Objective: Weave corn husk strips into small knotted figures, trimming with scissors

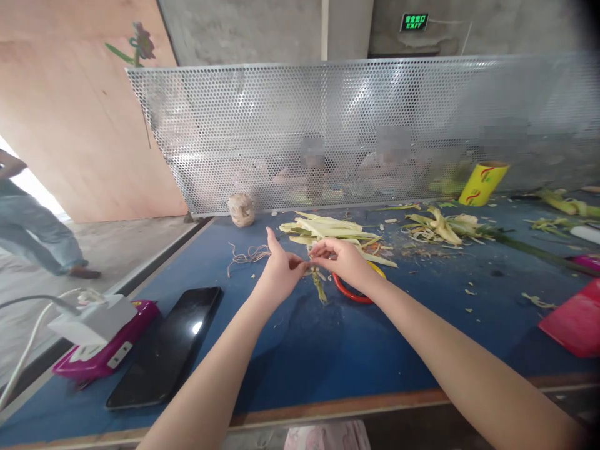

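Both my hands meet over the middle of the blue table. My left hand pinches one end of a thin green-yellow leaf strip, its index finger raised. My right hand is curled, pinching the same strip from the other side. The strip's tail hangs down to the table. Under my right wrist lies a red ring-shaped object. Just behind my hands sits a pile of pale yellow leaf strips.
A black phone and a pink power bank with a white charger lie at the left. Loose string and a twine ball sit near the perforated metal screen. More leaf scraps, a yellow roll, a red board. A person's legs at far left.
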Action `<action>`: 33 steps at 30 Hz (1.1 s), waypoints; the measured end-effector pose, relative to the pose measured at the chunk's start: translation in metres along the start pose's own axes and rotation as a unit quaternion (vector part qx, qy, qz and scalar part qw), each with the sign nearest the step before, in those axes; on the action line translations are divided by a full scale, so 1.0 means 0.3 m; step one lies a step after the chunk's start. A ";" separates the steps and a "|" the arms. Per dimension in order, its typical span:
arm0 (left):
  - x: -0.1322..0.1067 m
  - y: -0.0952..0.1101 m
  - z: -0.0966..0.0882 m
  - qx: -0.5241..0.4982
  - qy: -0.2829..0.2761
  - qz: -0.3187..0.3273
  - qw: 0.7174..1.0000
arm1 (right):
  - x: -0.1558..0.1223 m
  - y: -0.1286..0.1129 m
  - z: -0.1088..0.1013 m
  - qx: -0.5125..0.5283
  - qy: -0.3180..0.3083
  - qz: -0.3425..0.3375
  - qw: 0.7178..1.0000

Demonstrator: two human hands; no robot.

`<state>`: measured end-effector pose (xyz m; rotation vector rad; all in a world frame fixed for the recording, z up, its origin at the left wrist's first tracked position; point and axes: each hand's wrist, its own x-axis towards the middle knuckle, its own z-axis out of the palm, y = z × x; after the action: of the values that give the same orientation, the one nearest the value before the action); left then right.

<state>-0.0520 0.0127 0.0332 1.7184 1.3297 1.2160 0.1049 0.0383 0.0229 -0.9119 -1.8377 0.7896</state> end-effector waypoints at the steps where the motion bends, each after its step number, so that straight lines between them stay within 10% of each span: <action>1: 0.001 0.000 -0.001 0.025 -0.001 0.013 1.000 | 0.001 -0.002 0.001 0.001 0.007 0.005 1.000; 12: -0.005 0.016 -0.013 0.125 0.019 0.175 0.976 | 0.002 -0.026 0.005 0.018 0.061 0.052 0.997; 33: -0.013 0.031 -0.014 0.158 0.066 0.272 0.947 | -0.004 -0.035 0.003 0.049 -0.009 0.067 0.997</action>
<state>-0.0528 0.0061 0.0419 2.3793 1.2100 1.4967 0.1017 0.0317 0.0306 -0.9752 -1.7514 0.9643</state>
